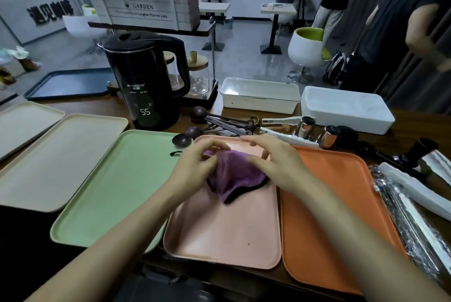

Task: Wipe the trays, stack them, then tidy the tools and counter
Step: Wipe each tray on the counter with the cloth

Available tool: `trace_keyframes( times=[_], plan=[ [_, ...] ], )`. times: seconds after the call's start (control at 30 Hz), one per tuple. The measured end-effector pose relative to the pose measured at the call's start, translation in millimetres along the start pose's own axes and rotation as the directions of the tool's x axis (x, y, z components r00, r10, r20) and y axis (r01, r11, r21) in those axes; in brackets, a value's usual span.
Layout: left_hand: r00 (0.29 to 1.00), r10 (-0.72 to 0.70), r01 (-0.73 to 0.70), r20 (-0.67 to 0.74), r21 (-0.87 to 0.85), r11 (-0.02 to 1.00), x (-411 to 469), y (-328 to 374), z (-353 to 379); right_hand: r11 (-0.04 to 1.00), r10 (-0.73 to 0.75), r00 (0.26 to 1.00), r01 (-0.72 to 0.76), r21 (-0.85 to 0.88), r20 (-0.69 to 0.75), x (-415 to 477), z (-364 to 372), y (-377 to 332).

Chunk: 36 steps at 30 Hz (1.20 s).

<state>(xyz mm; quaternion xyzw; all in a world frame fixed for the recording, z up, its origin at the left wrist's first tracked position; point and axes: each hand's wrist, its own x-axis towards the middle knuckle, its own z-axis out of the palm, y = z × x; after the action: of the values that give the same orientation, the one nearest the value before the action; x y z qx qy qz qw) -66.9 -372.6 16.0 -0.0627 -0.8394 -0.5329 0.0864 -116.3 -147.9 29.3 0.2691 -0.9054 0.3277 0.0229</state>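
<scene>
A purple cloth (234, 177) with a dark edge lies bunched on the pink tray (219, 233) in the middle of the counter. My left hand (195, 167) pinches the cloth's left upper edge with curled fingers. My right hand (275, 162) holds the cloth's right side, fingers spread over the tray's far end. A green tray (114, 184) lies to the left, an orange tray (329, 209) to the right. Two beige trays (61, 155) (22, 123) lie further left.
Behind the trays stand a black kettle (146, 82), dark measuring spoons (219, 123), steel cups (317, 131) and two white boxes (261, 94) (346, 109). Foil rolls (410, 206) lie at the right edge. A dark tray (68, 83) sits at the back left. People stand at the far right.
</scene>
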Motion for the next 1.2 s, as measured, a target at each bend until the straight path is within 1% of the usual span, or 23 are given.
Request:
trace_keyframes(
  times=[0.07, 0.1, 0.2, 0.3, 0.4, 0.47, 0.53, 0.6, 0.67, 0.73, 0.77, 0.8, 0.83, 0.9, 0.93, 0.97, 1.0, 1.03, 1.07, 1.13, 1.2],
  plan=[
    [0.999, -0.030, 0.036, 0.044, -0.140, 0.989, -0.2, 7.3, -5.4, 0.997, 0.003, 0.990, 0.008, -0.075, 0.144, 11.4, 0.3, -0.3],
    [0.997, -0.044, 0.056, 0.064, -0.187, 0.981, -1.0, 11.6, -7.7, 0.993, -0.007, 0.981, 0.029, -0.113, 0.192, 16.1, 3.6, 0.3],
    [0.993, -0.044, 0.068, 0.109, -0.229, 0.971, -2.3, 16.0, -16.7, 0.980, -0.088, 0.977, 0.120, -0.161, 0.193, 22.6, 13.6, 0.2],
    [0.988, -0.052, 0.081, 0.147, -0.198, 0.977, -3.6, 13.3, -31.3, 0.995, -0.023, 0.986, 0.038, -0.088, 0.165, 20.7, 11.1, -2.5],
    [0.984, -0.084, 0.111, 0.158, -0.167, 0.980, -5.5, 15.9, -40.0, 0.999, -0.023, 0.987, 0.030, -0.041, 0.156, 19.0, 8.1, -7.9],
    [0.987, -0.067, 0.081, 0.147, -0.093, 0.992, -5.1, 16.7, -40.7, 1.000, -0.027, 0.987, 0.029, -0.009, 0.161, 18.3, 7.0, -13.6],
    [0.991, -0.016, 0.015, 0.136, 0.007, 1.000, -3.0, 15.3, -40.9, 0.999, -0.004, 0.984, -0.003, 0.039, 0.176, 18.2, 4.6, -14.2],
    [0.991, 0.020, -0.027, 0.134, 0.049, 0.998, 1.8, 13.0, -42.3, 0.987, 0.042, 0.964, -0.080, 0.137, 0.263, 16.5, -2.0, -13.7],
    [0.988, 0.042, -0.050, 0.146, 0.051, 0.997, 5.3, 14.0, -45.4, 0.966, 0.039, 0.922, -0.134, 0.223, 0.386, 14.6, -10.0, -14.3],
    [0.987, 0.062, -0.071, 0.148, 0.056, 0.996, 10.4, 16.7, -45.4, 0.962, 0.025, 0.888, -0.146, 0.229, 0.460, 12.4, -19.0, -15.7],
    [0.988, 0.072, -0.083, 0.136, 0.071, 0.994, 13.1, 18.3, -46.3, 0.959, 0.026, 0.880, -0.156, 0.238, 0.475, 12.7, -21.9, -17.0],
    [0.989, 0.089, -0.098, 0.116, 0.081, 0.992, 16.9, 20.1, -46.2, 0.953, 0.038, 0.887, -0.170, 0.250, 0.460, 12.4, -26.1, -18.9],
    [0.990, 0.107, -0.114, 0.092, 0.072, 0.991, 20.7, 22.7, -46.6, 0.949, 0.053, 0.913, -0.172, 0.263, 0.405, 13.0, -29.5, -19.8],
    [0.990, 0.131, -0.132, 0.053, 0.010, 0.991, 28.4, 27.8, -49.0, 0.957, 0.083, 0.976, -0.134, 0.257, 0.200, 14.8, -34.9, -20.1],
    [0.990, 0.134, -0.132, 0.040, -0.033, 0.991, 31.1, 30.0, -49.7, 0.964, 0.090, 0.991, -0.111, 0.241, 0.097, 14.2, -37.5, -21.1],
    [0.991, 0.129, -0.127, 0.037, -0.069, 0.990, 32.5, 30.0, -50.3, 0.970, 0.085, 0.996, -0.089, 0.227, 0.028, 13.4, -38.7, -20.5],
    [0.991, 0.123, -0.119, 0.050, -0.086, 0.989, 31.8, 27.7, -49.8, 0.973, 0.070, 0.997, -0.074, 0.219, 0.027, 11.2, -38.7, -20.4],
    [0.990, 0.113, -0.107, 0.079, -0.077, 0.991, 29.0, 22.7, -48.0, 0.974, 0.059, 0.994, -0.077, 0.214, 0.089, 8.7, -35.7, -18.3],
    [0.989, 0.095, -0.091, 0.118, -0.038, 0.995, 24.8, 14.2, -44.7, 0.976, 0.059, 0.980, -0.097, 0.197, 0.191, 5.0, -30.6, -16.7],
    [0.981, 0.060, -0.080, 0.187, 0.102, 0.992, 13.8, -8.2, -34.4, 0.985, 0.099, 0.926, -0.144, 0.100, 0.365, -2.0, -16.1, -11.1],
    [0.977, 0.082, -0.142, 0.195, 0.320, 0.937, 4.7, -31.4, -21.9, 0.986, 0.157, 0.899, -0.163, -0.020, 0.408, -5.9, -2.7, -4.9]
  ],
)
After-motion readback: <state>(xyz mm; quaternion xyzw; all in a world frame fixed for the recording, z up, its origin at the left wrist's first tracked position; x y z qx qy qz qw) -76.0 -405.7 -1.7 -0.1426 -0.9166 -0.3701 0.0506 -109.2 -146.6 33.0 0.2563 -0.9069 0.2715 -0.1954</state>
